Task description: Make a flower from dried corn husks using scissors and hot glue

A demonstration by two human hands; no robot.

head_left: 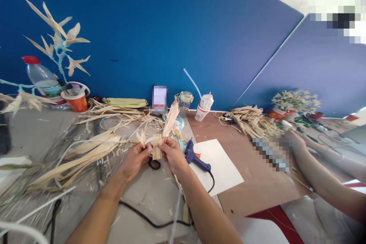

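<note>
Both hands are close together over the middle of the table. My right hand [171, 152] pinches the edge of a flat, pale corn husk strip [157, 148] between thumb and fingers. My left hand [138, 157] is closed beside the strip's other edge. A small pointed piece of husk [142, 137] stands up at its fingertips, and I take it to be in that pinch. Just behind the right hand, a larger dried corn husk [171, 116] points upward. A blue glue gun [197, 155] lies to the right on a white sheet of paper [219, 167].
Loose husks [82, 152] cover the left side. Along the blue partition [160, 26] stand a red cup [76, 101] with husk flowers, a water bottle [42, 74], a phone [159, 97] and a white cup [201, 111]. A black cable [148, 219] crosses the front. Another person's arm [317, 171] rests at right.
</note>
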